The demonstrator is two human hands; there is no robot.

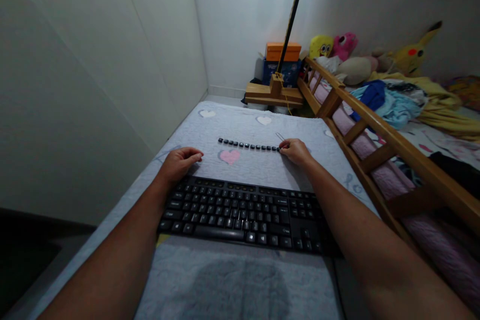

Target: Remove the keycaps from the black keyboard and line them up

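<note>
We see small black keycaps (pixel 246 145) set out in a row on the quilt (pixel 187 280), beyond the keyboard (pixel 225 210) and just past the pink heart (pixel 229 157). Each looks light, stiff and smooth, so we would judge it easy to nudge out of line and a little slippery; a fingertip pinch on two opposite side walls should suit it best (pressing down would only sink it into the soft cloth). The keyboard seems rigid and far heavier, best taken by its outer edges.

Our right hand (pixel 296 151) is at the row's right end, its fingers drawn together at the last keycap. We cannot tell whether that grip holds the cap or only touches it. A thin wire loop (pixel 278 134) pokes out beside those fingers, perhaps tucked among them. The right forearm slants over the keyboard's right side. Our left hand (pixel 180 162) hovers or rests near the keyboard's far left corner, fingers loosely curled, its grip slack with nothing visible in it.
</note>
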